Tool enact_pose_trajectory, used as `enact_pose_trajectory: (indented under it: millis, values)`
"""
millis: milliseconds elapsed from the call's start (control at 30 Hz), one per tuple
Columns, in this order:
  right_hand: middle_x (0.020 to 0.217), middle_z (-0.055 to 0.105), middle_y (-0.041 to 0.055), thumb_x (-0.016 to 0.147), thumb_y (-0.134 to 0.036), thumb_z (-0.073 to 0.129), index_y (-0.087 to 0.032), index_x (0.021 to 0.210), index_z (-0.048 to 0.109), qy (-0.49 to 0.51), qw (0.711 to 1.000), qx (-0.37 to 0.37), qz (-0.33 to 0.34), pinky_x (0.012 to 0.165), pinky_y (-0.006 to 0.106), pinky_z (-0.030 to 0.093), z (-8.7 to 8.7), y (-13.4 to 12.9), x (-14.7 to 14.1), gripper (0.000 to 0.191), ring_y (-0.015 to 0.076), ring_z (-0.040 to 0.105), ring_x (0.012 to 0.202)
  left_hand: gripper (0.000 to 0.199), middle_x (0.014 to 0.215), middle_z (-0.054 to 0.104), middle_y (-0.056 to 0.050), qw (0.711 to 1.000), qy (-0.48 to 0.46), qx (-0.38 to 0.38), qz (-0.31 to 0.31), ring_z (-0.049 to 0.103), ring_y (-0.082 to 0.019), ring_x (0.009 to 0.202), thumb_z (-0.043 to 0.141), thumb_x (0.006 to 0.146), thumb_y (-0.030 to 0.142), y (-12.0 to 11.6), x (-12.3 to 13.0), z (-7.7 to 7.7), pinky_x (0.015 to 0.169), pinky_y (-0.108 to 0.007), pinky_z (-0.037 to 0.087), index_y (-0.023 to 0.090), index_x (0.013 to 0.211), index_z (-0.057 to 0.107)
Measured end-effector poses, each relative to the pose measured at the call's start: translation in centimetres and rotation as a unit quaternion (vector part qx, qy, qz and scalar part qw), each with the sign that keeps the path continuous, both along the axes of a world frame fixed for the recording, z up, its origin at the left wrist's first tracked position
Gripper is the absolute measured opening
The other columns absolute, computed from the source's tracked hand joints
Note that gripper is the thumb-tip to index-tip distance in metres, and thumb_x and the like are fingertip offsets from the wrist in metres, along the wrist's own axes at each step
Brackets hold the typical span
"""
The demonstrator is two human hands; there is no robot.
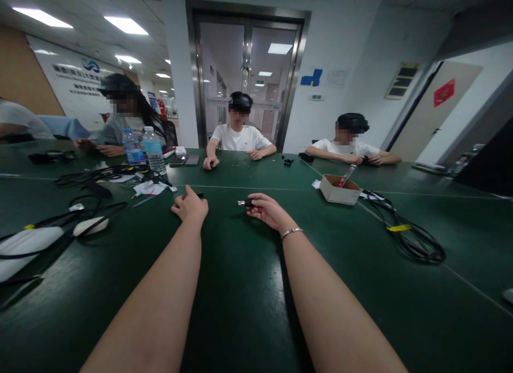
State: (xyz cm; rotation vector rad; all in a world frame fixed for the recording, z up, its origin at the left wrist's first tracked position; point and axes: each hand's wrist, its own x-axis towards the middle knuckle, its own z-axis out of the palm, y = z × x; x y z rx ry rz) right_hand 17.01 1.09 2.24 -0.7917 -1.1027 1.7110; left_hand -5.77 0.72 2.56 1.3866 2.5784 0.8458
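Observation:
My right hand (pixel 269 210) pinches a small black USB stick (pixel 245 203) between thumb and fingers just above the green table (pixel 240 277). Its bare metal plug points left, toward my other hand. My left hand (pixel 189 204) is closed, back side up, near a white paper scrap. A small black piece (pixel 201 195) shows at its fingers on the right side; most of it is hidden, so its kind cannot be made out. A gap of table separates the two hands. A metal bangle (pixel 292 233) circles my right wrist.
Left are tangled black cables (pixel 100 175), two water bottles (pixel 154 148), papers (pixel 150 188) and a white device (pixel 30 250). At right stand a small open box (pixel 340 191) and a coiled cable (pixel 417 239) with a yellow tie. Several people sit across the table.

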Motion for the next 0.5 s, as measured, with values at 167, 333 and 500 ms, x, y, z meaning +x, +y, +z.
enact_pose_trajectory:
  millis: [167, 333, 500]
  values:
    - [0.067, 0.062, 0.0039, 0.086, 0.002, 0.047, -0.013, 0.094, 0.059, -0.006, 1.000, -0.008, 0.000, 0.066, 0.028, 0.059, 0.16, -0.01, -0.10, 0.021, 0.0100, 0.059, 0.053, 0.067, 0.143, 0.041, -0.014, 0.987, 0.053, -0.091, -0.118, 0.027, -0.035, 0.135, 0.041, 0.082, 0.044, 0.65, -0.44, -0.61, 0.105, -0.062, 0.019, 0.022, 0.144, 0.026]
    - [0.070, 0.064, 0.0057, 0.087, 0.001, 0.047, -0.013, 0.097, 0.059, 0.000, 1.000, -0.003, 0.008, 0.068, 0.028, 0.058, -0.19, 0.38, 0.02, 0.020, 0.0099, 0.060, 0.054, 0.053, 0.149, 0.033, -0.003, 0.977, 0.093, -0.108, -0.159, 0.025, -0.035, 0.136, 0.031, 0.085, 0.040, 0.55, -0.38, -0.81, 0.107, -0.061, 0.019, 0.026, 0.135, 0.045]
    - [0.069, 0.064, 0.0057, 0.087, 0.001, 0.048, -0.013, 0.095, 0.059, -0.005, 1.000, -0.007, 0.002, 0.067, 0.028, 0.059, -0.17, 0.31, 0.01, 0.019, 0.0100, 0.060, 0.054, 0.055, 0.149, 0.033, -0.006, 0.974, 0.106, -0.105, -0.171, 0.024, -0.035, 0.136, 0.029, 0.086, 0.037, 0.39, 0.43, -0.88, 0.107, -0.061, 0.019, 0.023, 0.137, 0.042]
